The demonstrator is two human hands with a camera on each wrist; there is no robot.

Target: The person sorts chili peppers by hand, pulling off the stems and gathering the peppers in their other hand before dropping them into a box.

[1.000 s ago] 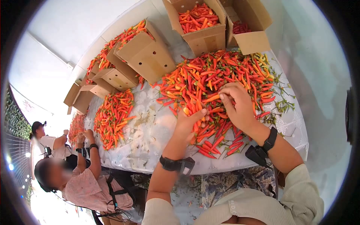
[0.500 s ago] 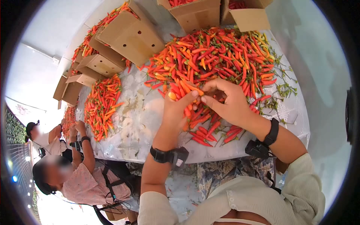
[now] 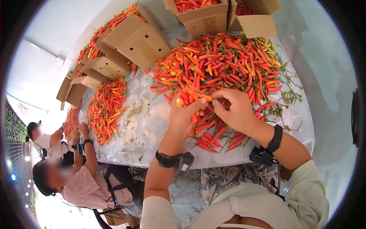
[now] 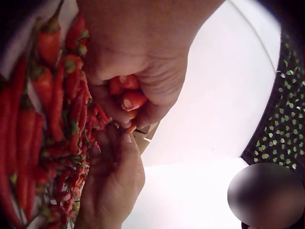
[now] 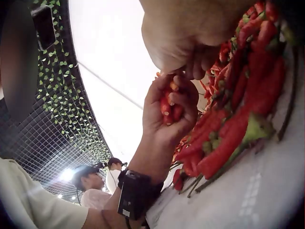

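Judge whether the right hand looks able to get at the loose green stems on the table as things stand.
Probably yes: nothing tall stands between the right hand and the green stems, which lie in the open. Its fingertips are busy at an orange chilli held by the left hand, though.

Peppers: smooth skins, glossy, catching light in bright streaks. Boxes: brown cardboard, matt, flat-faced. Worktop: covered in thin sheet that looks like plastic, slightly wrinkled, soft shine. Sleeve: ribbed knit cloth, matt. Trousers: patterned cloth, dull finish. Wrist camera: black, hard plastic look, smooth casing. Wall over here: smooth, faint sheen.
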